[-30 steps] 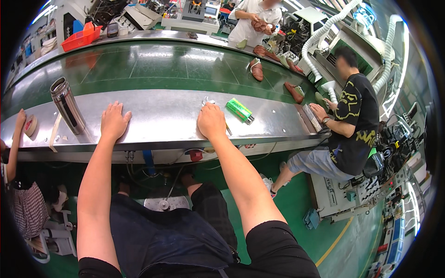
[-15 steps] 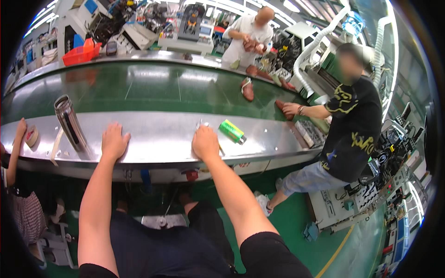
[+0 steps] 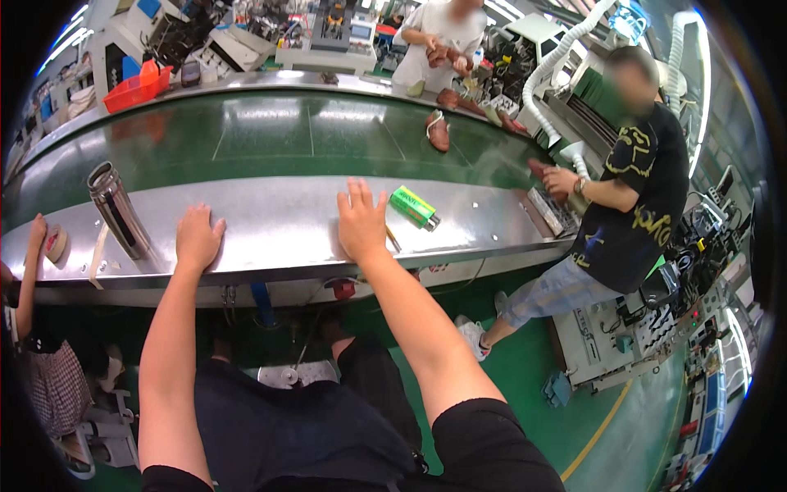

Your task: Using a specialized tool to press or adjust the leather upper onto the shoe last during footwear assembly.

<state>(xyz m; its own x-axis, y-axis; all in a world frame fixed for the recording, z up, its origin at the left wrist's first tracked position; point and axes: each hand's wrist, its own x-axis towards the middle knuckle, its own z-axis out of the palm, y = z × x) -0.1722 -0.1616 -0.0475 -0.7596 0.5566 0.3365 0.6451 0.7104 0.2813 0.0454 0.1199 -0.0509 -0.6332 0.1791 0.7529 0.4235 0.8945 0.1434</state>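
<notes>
My left hand point(image 3: 199, 238) lies on the steel ledge point(image 3: 279, 221), fingers stretched out, holding nothing. To its left a shiny metal flask point(image 3: 119, 211) stands tilted in view. My right hand point(image 3: 361, 220) rests palm down on the same ledge with its fingers spread; whatever may be under the palm is hidden. Close by its right side is a thin brownish stick point(image 3: 393, 239), partly covered by the hand. A small green and yellow box point(image 3: 412, 207) with a dark end lies a little further right.
Beyond the ledge runs a green conveyor belt point(image 3: 270, 143) carrying a brown shoe point(image 3: 438, 131). A co-worker in black point(image 3: 635, 184) handles another shoe at right; a person in white point(image 3: 443, 45) holds one across the belt. At left are a tape roll point(image 3: 56, 244) and another person's arm.
My right hand has opened from a curled grip to spread fingers; the small metallic piece at its fingertips no longer shows. The co-worker at right has drawn a shoe toward themselves.
</notes>
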